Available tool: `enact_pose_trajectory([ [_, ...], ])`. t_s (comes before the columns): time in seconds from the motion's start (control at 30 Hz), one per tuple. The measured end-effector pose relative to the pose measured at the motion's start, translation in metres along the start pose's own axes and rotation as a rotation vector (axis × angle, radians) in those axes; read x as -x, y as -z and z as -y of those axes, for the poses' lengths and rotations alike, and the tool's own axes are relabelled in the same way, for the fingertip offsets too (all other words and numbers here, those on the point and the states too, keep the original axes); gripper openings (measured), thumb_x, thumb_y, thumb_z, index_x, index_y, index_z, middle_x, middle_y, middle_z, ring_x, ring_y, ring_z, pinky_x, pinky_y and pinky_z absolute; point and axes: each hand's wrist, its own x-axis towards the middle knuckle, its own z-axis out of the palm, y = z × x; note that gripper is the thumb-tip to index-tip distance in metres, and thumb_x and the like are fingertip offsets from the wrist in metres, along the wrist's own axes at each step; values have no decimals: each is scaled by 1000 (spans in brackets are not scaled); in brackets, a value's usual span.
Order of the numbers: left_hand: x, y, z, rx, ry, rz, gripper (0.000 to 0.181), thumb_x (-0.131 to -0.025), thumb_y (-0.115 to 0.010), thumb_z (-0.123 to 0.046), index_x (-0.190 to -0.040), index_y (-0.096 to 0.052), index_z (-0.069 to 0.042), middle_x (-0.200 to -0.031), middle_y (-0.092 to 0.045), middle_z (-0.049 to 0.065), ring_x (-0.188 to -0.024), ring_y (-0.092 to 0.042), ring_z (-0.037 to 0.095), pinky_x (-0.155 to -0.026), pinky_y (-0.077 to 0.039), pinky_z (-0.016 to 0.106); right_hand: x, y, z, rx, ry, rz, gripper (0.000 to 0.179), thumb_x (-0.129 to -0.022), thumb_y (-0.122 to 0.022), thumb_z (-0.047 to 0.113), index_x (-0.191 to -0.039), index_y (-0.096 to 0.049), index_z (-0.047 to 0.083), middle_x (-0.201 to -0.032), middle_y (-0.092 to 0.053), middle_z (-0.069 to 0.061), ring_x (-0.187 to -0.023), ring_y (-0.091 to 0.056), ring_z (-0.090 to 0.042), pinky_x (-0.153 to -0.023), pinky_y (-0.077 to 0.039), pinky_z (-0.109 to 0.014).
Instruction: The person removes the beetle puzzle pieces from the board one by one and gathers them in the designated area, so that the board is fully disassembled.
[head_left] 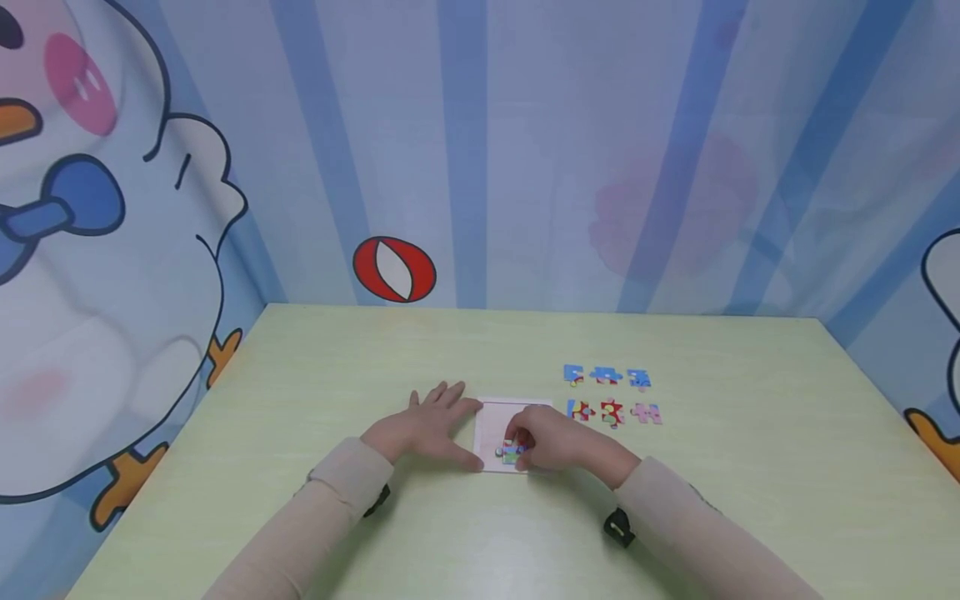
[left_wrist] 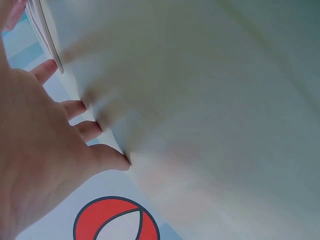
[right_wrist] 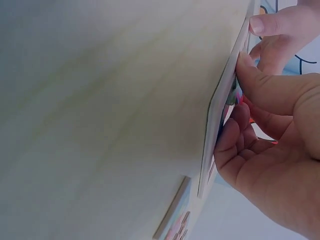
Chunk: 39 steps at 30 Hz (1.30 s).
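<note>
A white square puzzle board lies on the table in the head view. My left hand is at its left edge, fingers spread, with thumb and forefinger touching the rim. Over the board, my right hand has its fingers curled and pinches a small colourful jigsaw piece low against the surface. The right wrist view shows that piece between thumb and fingers, mostly hidden by them. From the left wrist, the spread fingers reach to the tabletop beside the board's edge.
To the right of the board lie two rows of loose jigsaw pieces. The far row has mostly blue pieces; the near row has red, yellow and pink ones. The pale table ends at a striped blue cloth backdrop.
</note>
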Motion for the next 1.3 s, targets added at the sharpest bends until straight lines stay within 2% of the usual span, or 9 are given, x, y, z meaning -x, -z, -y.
enact_pose_trajectory([
  [0.4, 0, 1, 1, 1, -8, 3, 86, -78, -68, -60, -149, -34, -24, -162, -11, 11, -148, -4, 35, -111, -8, 67, 0, 2, -4, -50, 14, 4, 20, -80, -76, 3, -96, -65, 7, -81, -57, 0, -76, -49, -15, -71, -44, -30],
  [0.63, 0, 1, 1, 2, -6, 3, 87, -78, -68, -61, -149, -34, -24, -162, -12, 10, -148, -4, 34, -112, -8, 66, 1, 3, -8, -61, 40, 12, 13, -87, -68, 1, -95, -65, 10, -79, -56, 3, -74, -49, -14, -68, -43, -27],
  [0.8, 0, 1, 0, -2, -2, 3, 86, -78, -68, -60, -149, -34, -24, -162, -12, 10, -148, -4, 34, -112, -8, 66, 3, 5, -8, -94, 18, 17, 14, -91, -61, 1, -96, -66, 13, -80, -57, 3, -76, -50, -14, -69, -44, -28],
  [0.97, 1, 3, -2, -5, 4, 9, 86, -78, -68, -60, -149, -34, -24, -162, -11, 10, -148, -4, 34, -111, -7, 67, 6, 12, -8, -143, 38, 15, 14, -94, -58, 1, -99, -66, 11, -83, -60, 3, -75, -51, -13, -70, -45, -27],
  [1.1, 2, 4, -3, -4, 8, 14, 85, -79, -68, -60, -149, -35, -24, -162, -11, 10, -148, -4, 35, -111, -7, 67, 11, 20, -8, -133, 79, 4, 13, -95, -57, 1, -101, -65, 10, -82, -60, 4, -73, -50, -11, -68, -45, -25],
  [1.3, 2, 3, -4, -12, 11, 9, 85, -78, -68, -59, -148, -35, -23, -162, -12, 10, -148, -4, 35, -111, -7, 67, 24, 32, -11, -133, 77, -21, 12, -95, -57, 4, -103, -65, 9, -83, -60, 2, -73, -50, -12, -67, -45, -26],
])
